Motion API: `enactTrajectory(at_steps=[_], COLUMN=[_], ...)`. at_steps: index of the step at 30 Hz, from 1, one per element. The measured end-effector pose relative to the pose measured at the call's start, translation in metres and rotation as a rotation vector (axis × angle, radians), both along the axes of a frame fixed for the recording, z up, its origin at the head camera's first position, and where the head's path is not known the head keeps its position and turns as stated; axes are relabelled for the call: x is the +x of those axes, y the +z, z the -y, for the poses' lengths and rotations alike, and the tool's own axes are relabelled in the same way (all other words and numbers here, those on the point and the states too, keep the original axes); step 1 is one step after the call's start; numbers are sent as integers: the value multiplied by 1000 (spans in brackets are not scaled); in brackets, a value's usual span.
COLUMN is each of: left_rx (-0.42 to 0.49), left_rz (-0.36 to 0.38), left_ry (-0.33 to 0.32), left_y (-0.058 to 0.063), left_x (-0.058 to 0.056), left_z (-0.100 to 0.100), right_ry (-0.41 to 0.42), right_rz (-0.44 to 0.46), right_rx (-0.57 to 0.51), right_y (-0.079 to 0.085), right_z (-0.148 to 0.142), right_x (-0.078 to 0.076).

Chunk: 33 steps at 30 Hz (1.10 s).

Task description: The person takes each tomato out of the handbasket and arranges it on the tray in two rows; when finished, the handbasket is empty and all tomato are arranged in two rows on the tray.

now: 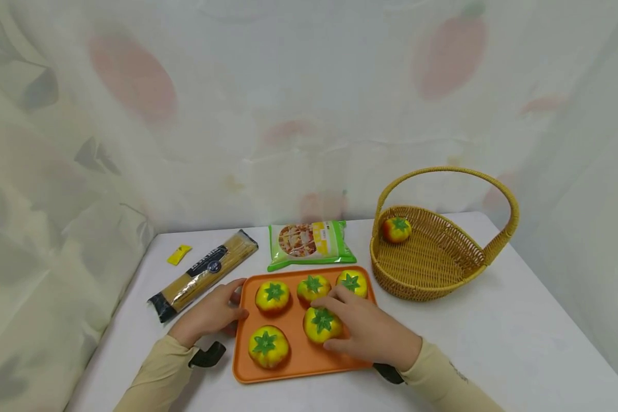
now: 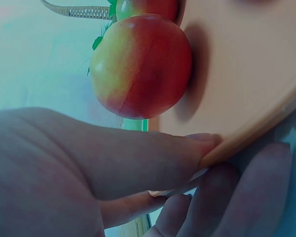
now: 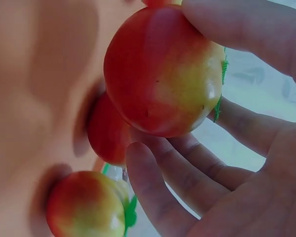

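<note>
An orange tray (image 1: 301,366) carries several red-and-yellow toy tomatoes with green star-shaped tops, such as the front-left tomato (image 1: 269,347). My left hand (image 1: 211,312) grips the tray's left rim. In the left wrist view its thumb (image 2: 153,153) lies on top of the rim and the fingers are below the edge. With my right hand (image 1: 363,326) I hold one tomato (image 3: 163,74) between thumb and fingers over the tray's right half. The right wrist view shows it just off the tray surface, with two other tomatoes behind it.
A wicker basket (image 1: 424,290) with a tall handle stands to the right, one tomato (image 1: 397,229) inside. Behind the tray lies a green-edged food bag (image 1: 309,245). A pack of spaghetti (image 1: 206,274) and a small yellow packet (image 1: 179,254) lie at the left.
</note>
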<state>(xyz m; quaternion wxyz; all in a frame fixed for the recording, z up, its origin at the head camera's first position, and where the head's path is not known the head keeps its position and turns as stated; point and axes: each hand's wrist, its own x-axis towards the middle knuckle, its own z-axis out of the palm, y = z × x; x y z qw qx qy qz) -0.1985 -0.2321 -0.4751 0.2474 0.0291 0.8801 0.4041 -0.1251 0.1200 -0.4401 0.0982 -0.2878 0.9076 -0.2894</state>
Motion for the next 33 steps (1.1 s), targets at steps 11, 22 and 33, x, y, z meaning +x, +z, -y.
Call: enactTrajectory(at_steps=[11, 22, 33], left_rx=[1, 12, -3], left_rz=[-2, -9, -15], left_ry=[-8, -25, -25], left_y=[0, 0, 2], left_x=[-1, -1, 0], left_z=[-1, 0, 0], right_ry=[19, 35, 43], right_rz=[19, 38, 38], right_rx=[31, 57, 52], right_y=[-6, -11, -13], right_z=[6, 9, 11], right_x=[4, 3, 2])
